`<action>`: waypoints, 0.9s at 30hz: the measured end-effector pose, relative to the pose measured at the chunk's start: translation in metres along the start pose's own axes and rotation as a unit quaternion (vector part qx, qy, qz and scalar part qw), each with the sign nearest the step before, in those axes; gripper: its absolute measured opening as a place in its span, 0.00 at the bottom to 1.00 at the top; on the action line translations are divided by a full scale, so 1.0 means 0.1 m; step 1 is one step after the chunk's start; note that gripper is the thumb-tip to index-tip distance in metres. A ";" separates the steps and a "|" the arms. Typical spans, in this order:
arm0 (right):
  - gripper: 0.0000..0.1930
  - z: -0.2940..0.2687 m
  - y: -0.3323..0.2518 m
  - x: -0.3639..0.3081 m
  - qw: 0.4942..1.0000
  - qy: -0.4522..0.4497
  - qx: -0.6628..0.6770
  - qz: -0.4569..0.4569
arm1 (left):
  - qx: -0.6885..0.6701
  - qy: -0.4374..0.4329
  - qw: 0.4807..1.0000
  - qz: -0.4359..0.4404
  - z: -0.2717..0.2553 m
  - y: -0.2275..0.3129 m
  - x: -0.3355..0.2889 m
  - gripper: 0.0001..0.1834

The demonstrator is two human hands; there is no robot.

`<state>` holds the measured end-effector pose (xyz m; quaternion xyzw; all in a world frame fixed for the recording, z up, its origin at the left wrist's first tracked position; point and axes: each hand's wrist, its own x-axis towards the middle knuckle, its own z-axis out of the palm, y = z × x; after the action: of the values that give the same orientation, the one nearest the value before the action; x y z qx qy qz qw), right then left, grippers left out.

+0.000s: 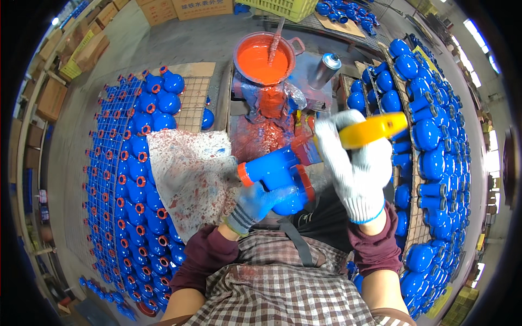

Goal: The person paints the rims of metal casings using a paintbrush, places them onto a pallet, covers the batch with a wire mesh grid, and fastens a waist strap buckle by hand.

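Note:
My left hand [260,200], in a blue glove, is closed round a blue water meter body [274,169] in front of my lap. Red paint coats its left end and its right-hand ring. My right hand [356,168], in a white knitted glove, grips the yellow handle of a paintbrush [375,129]. The brush slants down to the left, and its reddish head is blurred near the meter body's upper right end. Whether they touch I cannot tell. Beyond them stands a pot of orange-red paint [265,61] with a stick leaning in it.
Left, blue bodies with red ends [157,103] fill wire racks, beside a paint-spattered cloth [190,174]. Right, blue bodies with dark, unpainted ends [432,163] stand stacked. A spray can [324,70] stands right of the pot. A yellow crate [283,7] and cardboard boxes [201,7] lie beyond.

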<state>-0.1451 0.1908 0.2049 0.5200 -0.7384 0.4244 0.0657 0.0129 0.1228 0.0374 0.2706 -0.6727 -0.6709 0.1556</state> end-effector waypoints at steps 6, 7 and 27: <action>0.09 -0.07 0.00 -0.14 0.982 -0.071 -0.001 -0.175 | -0.487 -0.029 0.873 -0.031 0.16 0.08 0.03 0.21; 0.10 -0.08 0.01 -0.17 0.979 -0.095 -0.005 -0.181 | -0.545 -0.060 0.834 -0.063 0.17 -0.07 0.01 0.25; 0.25 0.45 1.26 -0.13 0.572 -0.125 0.754 0.297 | -0.757 -0.469 0.433 -0.136 0.37 0.55 -0.22 0.34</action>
<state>-0.2276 0.1814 0.0993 0.1806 -0.2656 0.7541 -0.5729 0.0012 0.1634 0.0928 -0.2238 0.1803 -0.9483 -0.1348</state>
